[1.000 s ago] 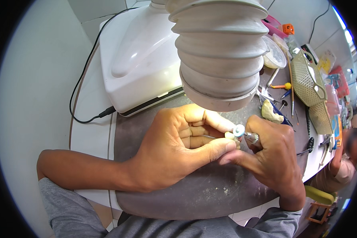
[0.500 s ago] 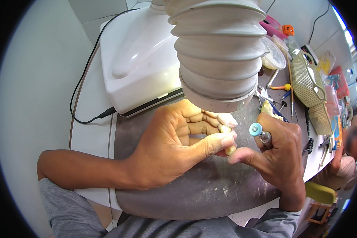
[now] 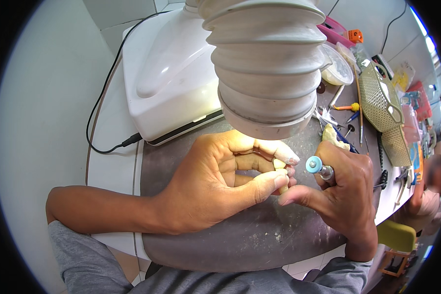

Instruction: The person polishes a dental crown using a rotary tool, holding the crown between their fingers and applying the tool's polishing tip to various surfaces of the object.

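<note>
My left hand (image 3: 230,179) is closed in a pinch on a small cream-coloured, tooth-like piece (image 3: 280,164), with the thumb and fingertips round it. The fingers hide most of that piece, and powder whitens the index fingertip. Close on the right, my right hand (image 3: 345,183) is wrapped round a slim silver rotary handpiece (image 3: 327,172) tipped with a pale blue disc (image 3: 314,164). The disc stands a little apart from the piece. My right thumb reaches across to the left fingertips, by the lower end of the piece.
A white ribbed hose (image 3: 264,73) hangs just above my hands, beside a white housing (image 3: 174,73). Pale dust lies on the grey work mat (image 3: 259,240). Rightward are a cream cast piece (image 3: 334,138), small tools, a woven basket (image 3: 379,95) and a seated person (image 3: 419,201).
My left fingers have shifted on the small piece and turned it slightly, with the index fingertip lower. The blue disc has moved slightly left and down.
</note>
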Demonstrator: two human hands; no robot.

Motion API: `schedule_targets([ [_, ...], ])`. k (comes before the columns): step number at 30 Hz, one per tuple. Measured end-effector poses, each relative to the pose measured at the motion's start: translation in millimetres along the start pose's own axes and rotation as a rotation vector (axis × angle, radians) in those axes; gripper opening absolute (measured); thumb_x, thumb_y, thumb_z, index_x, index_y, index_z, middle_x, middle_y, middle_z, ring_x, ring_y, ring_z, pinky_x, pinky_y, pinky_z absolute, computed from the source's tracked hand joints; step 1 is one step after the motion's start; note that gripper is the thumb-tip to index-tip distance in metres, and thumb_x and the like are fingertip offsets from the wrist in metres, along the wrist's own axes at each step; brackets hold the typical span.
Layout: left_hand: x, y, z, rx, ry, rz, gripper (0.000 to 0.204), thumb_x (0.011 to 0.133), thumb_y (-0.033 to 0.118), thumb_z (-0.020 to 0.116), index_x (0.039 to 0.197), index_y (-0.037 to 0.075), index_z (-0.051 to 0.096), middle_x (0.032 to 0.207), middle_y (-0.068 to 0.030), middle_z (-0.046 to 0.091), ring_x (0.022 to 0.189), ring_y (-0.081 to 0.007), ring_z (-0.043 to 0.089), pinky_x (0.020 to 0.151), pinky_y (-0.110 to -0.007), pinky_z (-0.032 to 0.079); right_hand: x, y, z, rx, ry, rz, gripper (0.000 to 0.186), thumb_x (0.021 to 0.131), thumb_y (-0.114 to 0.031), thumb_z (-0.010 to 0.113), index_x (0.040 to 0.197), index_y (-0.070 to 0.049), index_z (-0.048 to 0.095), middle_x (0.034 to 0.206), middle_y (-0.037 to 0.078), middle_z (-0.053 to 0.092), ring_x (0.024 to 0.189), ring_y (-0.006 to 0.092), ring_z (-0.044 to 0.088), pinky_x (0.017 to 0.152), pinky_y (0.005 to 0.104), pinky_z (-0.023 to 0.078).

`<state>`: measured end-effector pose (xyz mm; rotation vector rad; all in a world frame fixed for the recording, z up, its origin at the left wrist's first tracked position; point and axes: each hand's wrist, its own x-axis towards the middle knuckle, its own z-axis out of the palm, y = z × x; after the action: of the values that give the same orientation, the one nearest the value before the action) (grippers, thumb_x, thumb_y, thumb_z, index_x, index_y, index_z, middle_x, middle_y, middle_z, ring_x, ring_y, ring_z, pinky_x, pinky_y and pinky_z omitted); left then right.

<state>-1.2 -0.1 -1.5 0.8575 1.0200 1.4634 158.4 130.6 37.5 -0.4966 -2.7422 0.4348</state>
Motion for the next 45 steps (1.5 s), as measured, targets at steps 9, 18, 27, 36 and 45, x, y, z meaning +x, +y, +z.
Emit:
schedule_targets([
  [9, 1.2, -1.7, 0.0, -0.067, 0.029, 0.022, 0.024, 0.088, -0.005, 0.059, 0.110, -0.003, 0.051, 0.105, -0.0144, 0.062, 0.103, -0.0199, 0.063, 0.086, -0.029, 0.053, -1.0, 0.1, -2.3, -0.010, -0.008, 0.017, 0.065, 0.054, -0.058, 0.079, 0.063, -0.005, 0.043, 0.051, 0.004, 0.033, 0.046, 0.0202, 0.035, 0.044, 0.0330, 0.029],
  [18, 0.1, 2.9, -2.1, -0.080, 0.002, -0.072, 0.029, 0.089, 0.000, 0.059, 0.116, -0.006, 0.053, 0.104, -0.0143, 0.064, 0.100, -0.0186, 0.063, 0.084, -0.029, 0.053, 1.3, 2.7, 0.3, -0.008, -0.023, -0.021, 0.064, 0.052, -0.057, 0.080, 0.063, -0.005, 0.045, 0.053, 0.004, 0.036, 0.046, 0.0183, 0.037, 0.045, 0.0322, 0.030],
  [27, -1.0, 5.9, -2.6, -0.059, 0.012, -0.100, 0.035, 0.089, 0.003, 0.059, 0.123, -0.006, 0.054, 0.110, -0.0175, 0.065, 0.097, -0.0155, 0.063, 0.083, -0.026, 0.052, 2.3, 8.6, 3.5, -0.019, -0.047, -0.027, 0.066, 0.050, -0.058, 0.081, 0.064, -0.003, 0.046, 0.052, 0.004, 0.038, 0.045, 0.0185, 0.038, 0.044, 0.0320, 0.032],
  [36, -1.8, 5.1, -1.4, -0.040, 0.027, -0.088, 0.035, 0.089, 0.004, 0.061, 0.121, -0.007, 0.054, 0.107, -0.0166, 0.065, 0.099, -0.0162, 0.063, 0.087, -0.027, 0.052, 2.9, 4.6, 3.9, -0.013, -0.062, -0.031, 0.065, 0.051, -0.058, 0.080, 0.064, -0.004, 0.046, 0.052, 0.006, 0.040, 0.046, 0.0198, 0.041, 0.045, 0.0323, 0.034],
  [45, -1.4, 7.4, -2.0, -0.065, 0.030, -0.098, 0.035, 0.088, 0.004, 0.063, 0.120, -0.007, 0.055, 0.107, -0.0162, 0.065, 0.098, -0.0159, 0.063, 0.085, -0.027, 0.053, 2.0, 6.3, 5.3, -0.052, -0.047, -0.027, 0.066, 0.051, -0.061, 0.076, 0.065, -0.004, 0.046, 0.052, 0.005, 0.041, 0.046, 0.0205, 0.042, 0.045, 0.0325, 0.034],
])
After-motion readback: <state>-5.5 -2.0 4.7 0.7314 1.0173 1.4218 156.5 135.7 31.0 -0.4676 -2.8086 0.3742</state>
